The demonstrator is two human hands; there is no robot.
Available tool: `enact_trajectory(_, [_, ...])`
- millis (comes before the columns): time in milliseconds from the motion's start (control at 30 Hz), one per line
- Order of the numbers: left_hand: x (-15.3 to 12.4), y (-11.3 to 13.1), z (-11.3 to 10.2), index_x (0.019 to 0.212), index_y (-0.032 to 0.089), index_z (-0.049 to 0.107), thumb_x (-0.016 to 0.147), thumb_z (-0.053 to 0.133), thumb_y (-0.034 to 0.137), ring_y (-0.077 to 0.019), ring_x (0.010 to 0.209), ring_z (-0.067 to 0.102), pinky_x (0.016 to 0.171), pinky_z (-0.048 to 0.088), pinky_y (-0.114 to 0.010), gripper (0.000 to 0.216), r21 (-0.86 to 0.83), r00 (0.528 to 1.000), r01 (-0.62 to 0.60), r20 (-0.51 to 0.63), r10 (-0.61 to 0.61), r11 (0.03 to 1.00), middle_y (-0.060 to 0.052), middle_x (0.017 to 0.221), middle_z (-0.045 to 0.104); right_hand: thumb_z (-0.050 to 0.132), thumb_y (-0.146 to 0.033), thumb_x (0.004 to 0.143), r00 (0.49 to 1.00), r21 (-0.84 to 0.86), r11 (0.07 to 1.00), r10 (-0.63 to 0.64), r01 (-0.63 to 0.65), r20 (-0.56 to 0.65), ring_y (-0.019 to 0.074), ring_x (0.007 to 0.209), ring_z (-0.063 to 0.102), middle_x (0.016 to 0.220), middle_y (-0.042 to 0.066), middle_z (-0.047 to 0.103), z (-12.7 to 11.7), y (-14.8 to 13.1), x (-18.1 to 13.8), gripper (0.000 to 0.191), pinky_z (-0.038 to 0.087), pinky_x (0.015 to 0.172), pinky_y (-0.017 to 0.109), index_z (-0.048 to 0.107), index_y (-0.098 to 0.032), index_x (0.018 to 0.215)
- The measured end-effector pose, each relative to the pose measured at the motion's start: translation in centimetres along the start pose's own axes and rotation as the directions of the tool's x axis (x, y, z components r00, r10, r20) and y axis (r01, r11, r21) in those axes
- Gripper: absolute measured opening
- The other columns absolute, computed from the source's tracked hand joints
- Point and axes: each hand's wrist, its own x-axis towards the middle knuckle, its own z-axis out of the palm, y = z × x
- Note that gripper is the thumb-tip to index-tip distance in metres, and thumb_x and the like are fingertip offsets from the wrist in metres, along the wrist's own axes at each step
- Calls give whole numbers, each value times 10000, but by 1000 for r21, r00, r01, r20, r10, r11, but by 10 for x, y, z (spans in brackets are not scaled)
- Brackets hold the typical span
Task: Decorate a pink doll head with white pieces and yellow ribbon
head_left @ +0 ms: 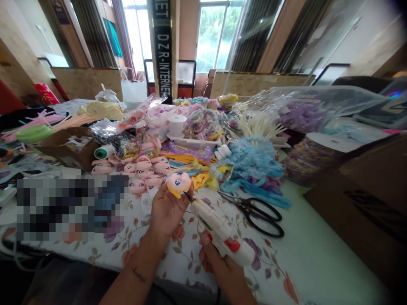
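Note:
In the middle of the head view, my left hand (165,207) is closed around a doll head (179,181) with a painted blue eye and a yellow strip along its lower edge. My right hand (219,262) grips a white glue gun (216,224) with red parts. Its dark nozzle points up and left, right at the lower edge of the doll head; whether it touches cannot be made out. Beyond my left hand lie several pink doll heads (146,173) in a cluster. Black-handled scissors (254,212) rest to the right of the glue gun.
Blue fluffy yarn (254,161) is heaped behind the scissors. A cardboard box (365,203) stands at the right, beside a large spool (311,156). Another open box (70,146) is at the left. A white spool (176,125) stands among bagged materials. Floral cloth (104,250) covers the table.

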Motion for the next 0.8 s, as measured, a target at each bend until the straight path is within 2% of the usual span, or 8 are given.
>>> enact_trajectory(167, [-2,0,5,1317,136,456,894,368,264,-200,851,668,587,562,-232,451,-4,1000,20,-14,-21,1000,-193,1121,620,549,-629,759,999,30,999,16,-15,-28,97,373,437,422,-31,468,1,-1,0,468,356,366,207,520,-181,625])
enact_trajectory(433, [-3,0,6,1301,115,450,893,343,255,-196,767,669,581,565,-257,445,53,1000,4,-21,-3,999,-172,981,655,577,-628,737,999,54,998,29,-27,-39,101,378,452,430,-24,486,1,0,0,468,374,359,203,534,-174,634])
enact_trajectory(533, [-3,0,8,1311,107,442,887,339,241,-198,775,670,566,556,-243,456,46,999,-3,-35,5,999,-178,997,656,614,-601,723,999,61,997,41,-39,-32,99,376,452,429,-29,482,1,-1,0,442,371,357,199,566,-166,670])
enact_trajectory(667, [-3,-1,11,1326,129,446,874,357,215,-226,848,669,569,548,-244,468,26,999,-28,-39,29,999,-178,1059,658,642,-594,699,997,104,993,61,-57,-39,98,368,445,442,-31,496,2,-4,0,454,365,350,200,615,-156,814])
enact_trajectory(800, [-2,-2,12,1334,122,444,872,364,219,-253,864,662,576,550,-293,480,44,998,-48,-47,50,998,-186,1099,652,668,-588,673,996,126,990,66,-57,-66,90,366,424,425,-32,485,4,-7,-1,446,346,346,196,619,-157,774])
